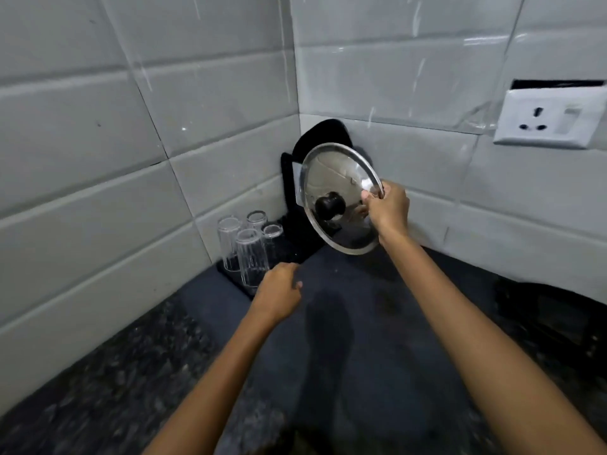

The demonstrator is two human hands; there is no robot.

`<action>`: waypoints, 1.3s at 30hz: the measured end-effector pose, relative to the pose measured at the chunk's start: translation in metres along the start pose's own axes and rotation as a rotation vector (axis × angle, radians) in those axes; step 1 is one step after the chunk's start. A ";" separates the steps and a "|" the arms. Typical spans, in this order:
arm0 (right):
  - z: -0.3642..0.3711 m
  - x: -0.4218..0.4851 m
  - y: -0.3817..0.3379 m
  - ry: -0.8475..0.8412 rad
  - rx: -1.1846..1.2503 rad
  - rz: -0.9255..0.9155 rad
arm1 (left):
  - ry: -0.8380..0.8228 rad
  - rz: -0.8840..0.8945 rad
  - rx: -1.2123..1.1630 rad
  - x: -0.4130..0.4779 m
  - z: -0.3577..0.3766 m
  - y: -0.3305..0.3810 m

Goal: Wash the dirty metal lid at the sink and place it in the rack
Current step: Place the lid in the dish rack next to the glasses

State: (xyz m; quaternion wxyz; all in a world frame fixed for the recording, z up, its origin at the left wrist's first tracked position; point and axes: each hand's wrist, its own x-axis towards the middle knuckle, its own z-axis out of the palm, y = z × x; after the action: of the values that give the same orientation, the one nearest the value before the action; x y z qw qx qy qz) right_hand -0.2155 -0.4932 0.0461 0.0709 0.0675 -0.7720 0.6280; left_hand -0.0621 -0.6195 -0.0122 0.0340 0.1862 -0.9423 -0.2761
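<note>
A round shiny metal lid [335, 182] with a black knob [329, 205] stands nearly upright in the tiled corner, tilted back toward dark items behind it. My right hand [387, 210] grips its right rim between thumb and fingers. The lid's lower edge is over or on a black rack or tray [295, 249]; I cannot tell whether it touches. My left hand [279, 292] hovers lower and to the left, fingers loosely curled, holding nothing. The sink is out of view.
Several clear glasses [244, 244] stand upside down on the tray's left part, close to my left hand. A dark board [320, 136] leans in the corner behind the lid. A white wall socket [551, 118] is at the right. The dark speckled counter [115, 372] spreads below.
</note>
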 end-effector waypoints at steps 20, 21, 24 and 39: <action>0.155 0.115 0.079 -0.135 -0.185 -0.125 | -0.099 -0.065 -0.025 0.129 0.058 -0.058; 0.154 0.116 0.080 -0.108 -0.190 -0.158 | -0.090 -0.064 -0.037 0.130 0.059 -0.058; 0.152 0.115 0.082 -0.046 -0.292 -0.363 | -0.072 -0.053 -0.062 0.129 0.060 -0.056; 0.139 0.099 0.090 -0.110 -1.045 -0.762 | -0.013 -0.024 -0.115 0.113 0.053 -0.047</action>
State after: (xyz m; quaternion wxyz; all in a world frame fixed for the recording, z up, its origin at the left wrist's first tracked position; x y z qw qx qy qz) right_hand -0.3338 -0.6132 -0.0487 0.2724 0.3255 -0.9003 0.0962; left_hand -0.1606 -0.6708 -0.0862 0.0349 0.1932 -0.9229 -0.3313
